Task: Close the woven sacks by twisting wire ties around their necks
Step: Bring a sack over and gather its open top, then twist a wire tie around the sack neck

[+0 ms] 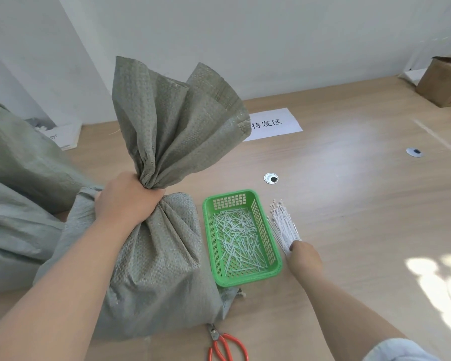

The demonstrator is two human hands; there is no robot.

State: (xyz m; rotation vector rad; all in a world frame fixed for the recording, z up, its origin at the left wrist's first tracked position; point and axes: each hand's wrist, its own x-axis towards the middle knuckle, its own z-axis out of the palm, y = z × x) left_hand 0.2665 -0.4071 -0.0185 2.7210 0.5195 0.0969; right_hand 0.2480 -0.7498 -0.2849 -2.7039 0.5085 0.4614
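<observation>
The left hand [126, 198] grips the upright sack's [151, 259] neck (mouth fanning toward twelve o'clock), while the right hand [303, 254] pinches the ties [281, 225] pointing eleven.

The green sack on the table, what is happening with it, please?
A person is closing it. The left hand grips the gathered neck of the woven sack, with the loose top fanned out above. The right hand reaches to a bundle of white ties lying on the table beside a green basket of cut pieces. No tie is on the neck yet. Red-handled scissors lie near the table's front edge.
</observation>
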